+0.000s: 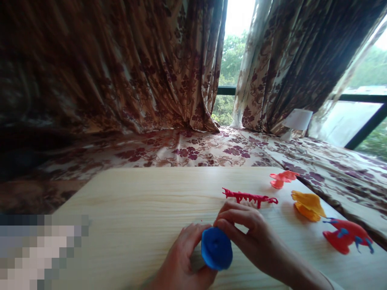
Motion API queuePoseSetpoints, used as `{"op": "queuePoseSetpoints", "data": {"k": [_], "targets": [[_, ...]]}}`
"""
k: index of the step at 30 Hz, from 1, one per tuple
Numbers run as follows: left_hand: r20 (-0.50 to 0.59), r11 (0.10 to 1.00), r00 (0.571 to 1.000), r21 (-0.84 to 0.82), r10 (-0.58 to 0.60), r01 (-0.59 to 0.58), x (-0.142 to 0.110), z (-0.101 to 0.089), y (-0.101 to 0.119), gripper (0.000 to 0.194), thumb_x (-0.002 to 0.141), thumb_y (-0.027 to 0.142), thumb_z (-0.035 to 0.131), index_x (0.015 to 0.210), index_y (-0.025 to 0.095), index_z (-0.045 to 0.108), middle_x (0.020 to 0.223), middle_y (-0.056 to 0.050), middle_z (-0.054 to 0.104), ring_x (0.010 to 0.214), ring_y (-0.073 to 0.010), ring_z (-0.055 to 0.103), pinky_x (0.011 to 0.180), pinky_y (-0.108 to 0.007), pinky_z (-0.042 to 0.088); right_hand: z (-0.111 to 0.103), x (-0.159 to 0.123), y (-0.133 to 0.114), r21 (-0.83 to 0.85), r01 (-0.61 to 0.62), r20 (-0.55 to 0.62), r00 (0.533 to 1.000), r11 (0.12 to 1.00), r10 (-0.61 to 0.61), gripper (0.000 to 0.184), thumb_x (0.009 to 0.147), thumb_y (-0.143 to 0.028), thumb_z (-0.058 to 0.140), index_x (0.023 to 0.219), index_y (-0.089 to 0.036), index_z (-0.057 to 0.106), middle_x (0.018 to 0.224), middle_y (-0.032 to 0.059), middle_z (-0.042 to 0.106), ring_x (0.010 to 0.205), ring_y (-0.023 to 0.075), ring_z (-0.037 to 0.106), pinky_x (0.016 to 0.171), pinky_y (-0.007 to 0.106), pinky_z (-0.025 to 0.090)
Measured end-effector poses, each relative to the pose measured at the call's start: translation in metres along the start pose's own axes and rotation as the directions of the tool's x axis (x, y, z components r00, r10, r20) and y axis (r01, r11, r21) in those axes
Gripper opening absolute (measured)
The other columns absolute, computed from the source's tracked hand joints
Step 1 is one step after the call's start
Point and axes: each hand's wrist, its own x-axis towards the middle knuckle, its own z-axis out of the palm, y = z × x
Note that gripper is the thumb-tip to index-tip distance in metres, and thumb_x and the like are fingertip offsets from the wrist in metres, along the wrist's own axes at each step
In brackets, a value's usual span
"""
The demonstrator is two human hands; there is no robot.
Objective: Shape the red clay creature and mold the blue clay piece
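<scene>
A round, shallow cup of blue modelling clay (217, 248) with a small dent in its middle faces up toward me at the table's near side. My left hand (189, 251) curls around its left side, fingers at the upper rim and thumb beneath. At the upper right rim, my right hand (242, 223) pinches the clay's edge between thumb and fingertips; the exact contact is partly hidden. Just beyond my right hand lies a long crimson clay figure (249, 197) with small spikes along it and a loop at its right end.
Along the table's right side stand an orange-pink clay figure (282, 178), a yellow one (308, 206) and a red one with blue bits (347, 235). The pale wooden table (145, 201) meets floral fabric (205, 149) behind. A small white lamp (298, 119) stands by the window.
</scene>
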Motion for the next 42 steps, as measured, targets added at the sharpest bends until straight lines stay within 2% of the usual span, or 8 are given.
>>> {"op": "queuePoseSetpoints", "data": {"k": [2, 7, 14, 21, 28, 33, 38, 42], "targets": [[0.008, 1.000, 1.000, -0.015, 0.000, 0.000, 0.000, 0.000, 0.004, 0.041, 0.068, 0.007, 0.059, 0.107, 0.021, 0.062, 0.106, -0.004, 0.068, 0.100, -0.0220, 0.061, 0.090, -0.033, 0.048, -0.002, 0.000, -0.001, -0.003, -0.009, 0.002, 1.000, 1.000, 0.009, 0.024, 0.094, -0.022, 0.049, 0.075, -0.016, 0.063, 0.075, 0.0014, 0.060, 0.067, 0.0105, 0.056, 0.060, 0.022, 0.042], [0.045, 1.000, 0.999, -0.006, -0.027, 0.027, 0.001, 0.001, 0.010, 0.030, 0.071, 0.012, 0.061, 0.099, 0.022, 0.064, 0.097, -0.002, 0.067, 0.094, -0.0210, 0.060, 0.087, -0.032, 0.047, 0.002, -0.002, 0.000, 0.011, -0.013, 0.041, 0.999, 1.000, 0.013, 0.007, 0.086, -0.019, 0.062, 0.080, -0.018, 0.065, 0.076, -0.0003, 0.059, 0.070, 0.0106, 0.056, 0.062, 0.020, 0.044], [0.083, 1.000, 0.996, 0.017, -0.025, 0.023, 0.001, -0.001, 0.012, 0.025, 0.070, 0.012, 0.057, 0.094, 0.019, 0.063, 0.092, -0.005, 0.064, 0.092, -0.0216, 0.058, 0.088, -0.033, 0.046, 0.000, -0.001, -0.003, 0.016, -0.032, 0.083, 0.996, 0.999, 0.031, 0.022, 0.093, -0.021, 0.052, 0.077, -0.017, 0.065, 0.077, 0.0016, 0.060, 0.070, 0.0112, 0.057, 0.062, 0.022, 0.043], [0.089, 0.999, 0.996, -0.013, -0.028, 0.030, 0.001, 0.001, 0.010, 0.039, 0.064, 0.006, 0.059, 0.100, 0.020, 0.062, 0.098, -0.004, 0.064, 0.098, -0.0214, 0.056, 0.093, -0.031, 0.045, 0.001, -0.004, 0.000, 0.018, -0.018, 0.092, 0.996, 1.000, 0.016, 0.008, 0.085, -0.019, 0.064, 0.078, -0.017, 0.064, 0.079, 0.0008, 0.058, 0.073, 0.0113, 0.056, 0.065, 0.021, 0.044], [0.085, 0.999, 0.996, -0.027, -0.038, 0.041, -0.001, 0.002, 0.012, 0.026, 0.064, 0.007, 0.060, 0.087, 0.020, 0.063, 0.091, -0.002, 0.063, 0.092, -0.0201, 0.056, 0.090, -0.030, 0.046, -0.002, -0.004, -0.003, 0.026, -0.008, 0.113, 0.994, 1.000, 0.005, 0.021, 0.093, -0.021, 0.053, 0.077, -0.017, 0.065, 0.080, 0.0012, 0.059, 0.073, 0.0103, 0.056, 0.066, 0.021, 0.044], [0.103, 0.999, 0.994, -0.010, -0.042, 0.043, -0.001, 0.001, 0.008, 0.030, 0.065, 0.008, 0.061, 0.092, 0.021, 0.062, 0.094, -0.003, 0.063, 0.095, -0.0207, 0.057, 0.090, -0.030, 0.046, 0.000, -0.004, -0.002, 0.026, -0.021, 0.118, 0.993, 0.999, 0.018, 0.002, 0.084, -0.019, 0.065, 0.082, -0.018, 0.065, 0.084, 0.0014, 0.060, 0.077, 0.0124, 0.057, 0.069, 0.023, 0.046], [0.145, 0.998, 0.989, 0.052, 0.008, -0.016, 0.003, 0.000, -0.001, 0.025, 0.062, 0.009, 0.062, 0.085, 0.019, 0.061, 0.091, -0.004, 0.062, 0.091, -0.0211, 0.057, 0.088, -0.031, 0.048, 0.001, -0.004, -0.002, 0.030, -0.009, 0.127, 0.992, 1.000, 0.005, 0.011, 0.089, -0.018, 0.059, 0.079, -0.018, 0.065, 0.084, 0.0018, 0.060, 0.079, 0.0120, 0.057, 0.069, 0.022, 0.045], [0.113, 1.000, 0.994, 0.017, 0.014, -0.016, 0.001, 0.000, 0.003, 0.026, 0.063, 0.008, 0.062, 0.085, 0.021, 0.062, 0.088, -0.002, 0.063, 0.090, -0.0199, 0.057, 0.088, -0.030, 0.048, -0.003, -0.003, -0.005, 0.044, -0.010, 0.139, 0.990, 0.999, 0.004, 0.020, 0.093, -0.021, 0.053, 0.076, -0.017, 0.063, 0.082, 0.0016, 0.059, 0.077, 0.0110, 0.056, 0.068, 0.021, 0.044]]}}
